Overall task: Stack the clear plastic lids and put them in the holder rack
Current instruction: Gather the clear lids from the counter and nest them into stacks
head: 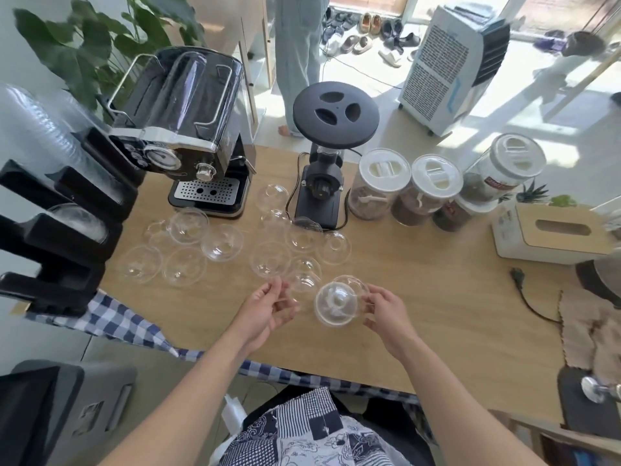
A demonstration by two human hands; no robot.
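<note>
Several clear dome lids (221, 243) lie scattered on the wooden table (437, 297), between the espresso machine and my hands. My right hand (386, 311) grips a small stack of clear lids (336, 304), tilted on its side with the rims facing me. My left hand (268, 307) pinches the rim of a single clear lid (302, 287) just left of that stack. The black holder rack (57, 237) stands at the table's left edge, with stacked clear cups and lids in its slots.
A black espresso machine (188, 129) and a black grinder (322, 183) stand at the back. Three lidded jars (426, 190) and a tissue box (551, 233) line the right. A power plug (517, 274) with cord lies right. A person stands beyond the table.
</note>
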